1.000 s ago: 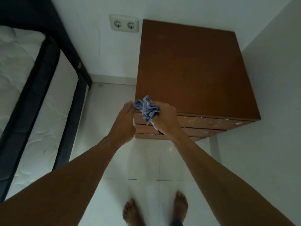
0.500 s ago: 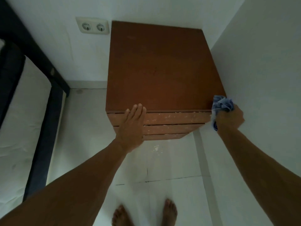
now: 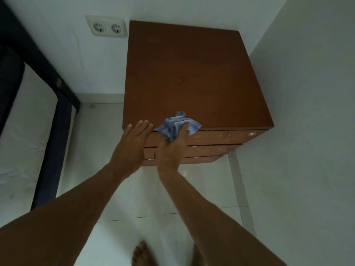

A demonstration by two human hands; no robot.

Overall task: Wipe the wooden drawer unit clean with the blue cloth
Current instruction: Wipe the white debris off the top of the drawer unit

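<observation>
Bare foot (image 3: 139, 255) on pale tile. Left hand (image 3: 132, 144) flat, fingers straight, against the front left corner of the wooden drawer unit (image 3: 192, 79). Right hand (image 3: 172, 148) clutches the bunched blue cloth (image 3: 175, 124) at the top front edge. Three speckled drawers (image 3: 217, 136) closed, contents hidden. Double socket (image 3: 106, 26) on the wall behind.

Dim, flat indoor light, bluish cast, soft focus, wide-angle bending at edges
</observation>
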